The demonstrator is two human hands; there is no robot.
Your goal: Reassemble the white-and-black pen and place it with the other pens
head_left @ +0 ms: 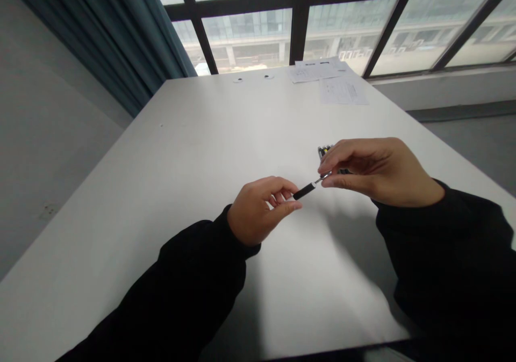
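Observation:
Above the white table, a pen (pixel 304 191) with a black grip section is held between my two hands. My left hand (pixel 264 208) is closed in a pinch on its lower left end. The thumb and fingers of my right hand (pixel 377 171) close around the slim, shiny upper right end. What sits right at those fingertips, a cap or just the pen's tip, is too small to tell. Behind my right hand lie several pens (pixel 324 150) side by side, with dark and yellow bits showing; the hand hides most of them.
The white table (pixel 181 163) stretches to the window (pixel 250 39). Printed papers (pixel 322 71) lie at its far right. Two small white pieces with dark spots (pixel 238 80) rest by the far edge. A blue curtain (pixel 108 34) hangs at the left.

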